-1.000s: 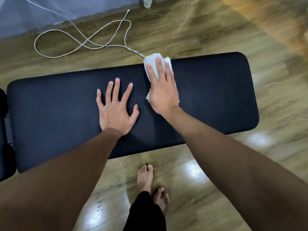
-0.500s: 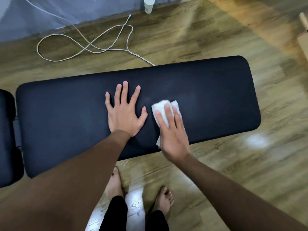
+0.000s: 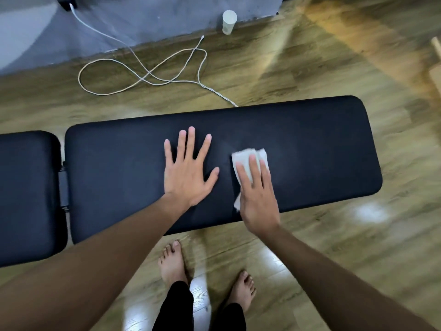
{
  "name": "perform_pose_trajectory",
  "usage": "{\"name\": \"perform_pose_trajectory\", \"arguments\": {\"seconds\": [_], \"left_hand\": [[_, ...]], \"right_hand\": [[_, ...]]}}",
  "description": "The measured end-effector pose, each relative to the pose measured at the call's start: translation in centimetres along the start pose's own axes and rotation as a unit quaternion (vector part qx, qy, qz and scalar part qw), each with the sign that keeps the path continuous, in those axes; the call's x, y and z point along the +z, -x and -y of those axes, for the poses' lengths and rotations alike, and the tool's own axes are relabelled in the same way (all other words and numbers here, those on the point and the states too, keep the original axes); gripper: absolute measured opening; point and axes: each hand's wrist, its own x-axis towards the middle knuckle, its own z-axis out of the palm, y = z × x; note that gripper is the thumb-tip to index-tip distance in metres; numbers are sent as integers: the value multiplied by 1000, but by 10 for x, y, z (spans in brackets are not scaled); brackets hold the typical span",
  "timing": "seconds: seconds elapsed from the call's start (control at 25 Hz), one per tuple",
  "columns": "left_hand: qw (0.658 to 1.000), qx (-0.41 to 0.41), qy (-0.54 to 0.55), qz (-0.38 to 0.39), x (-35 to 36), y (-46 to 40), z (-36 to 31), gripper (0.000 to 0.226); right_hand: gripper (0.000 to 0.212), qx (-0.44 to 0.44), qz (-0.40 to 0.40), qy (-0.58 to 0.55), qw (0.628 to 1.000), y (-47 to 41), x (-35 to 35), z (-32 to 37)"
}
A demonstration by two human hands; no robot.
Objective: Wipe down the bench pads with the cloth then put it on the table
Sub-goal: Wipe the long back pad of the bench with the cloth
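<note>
A long black bench pad [image 3: 322,149] lies across the view, with a second, shorter black pad [image 3: 26,194] at its left end. My right hand [image 3: 256,194] presses a folded white cloth [image 3: 243,158] flat against the long pad near its front edge, fingers straight on top of the cloth. My left hand [image 3: 188,170] rests flat on the pad just left of it, fingers spread, holding nothing.
A white cable [image 3: 143,75] loops on the wooden floor behind the bench. A small white cylinder [image 3: 229,21] stands by the grey wall. My bare feet [image 3: 171,263] stand in front of the bench. A wooden piece [image 3: 436,63] shows at the right edge.
My right hand drew the cloth from the pad's far edge back to its front edge. The view has shifted, showing the second pad at left. My left hand stayed flat on the pad.
</note>
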Motion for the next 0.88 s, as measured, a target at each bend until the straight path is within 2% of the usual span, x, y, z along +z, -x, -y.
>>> {"name": "perform_pose_trajectory", "arguments": {"seconds": [0.12, 0.2, 0.36, 0.52, 0.6, 0.72, 0.88], "left_hand": [[999, -23, -23, -11, 5, 22, 40, 79], [999, -30, -26, -11, 13, 30, 52, 79], [999, -25, -12, -33, 23, 28, 54, 81], [999, -28, -12, -33, 23, 28, 53, 83], [999, -28, -12, -34, 23, 28, 53, 83], [999, -25, -9, -35, 23, 29, 55, 84], [999, -27, -9, -35, 22, 28, 54, 83]], "right_hand": [[67, 21, 17, -11, 1000, 41, 11, 10], [62, 19, 22, -11, 1000, 29, 12, 15], [69, -19, 13, 3, 1000, -47, 13, 20], [73, 27, -9, 3, 1000, -146, 8, 43], [70, 45, -14, -1, 999, -166, 6, 51], [65, 15, -27, -4, 1000, -143, 6, 50], [65, -4, -31, -12, 999, -43, 25, 47]]}}
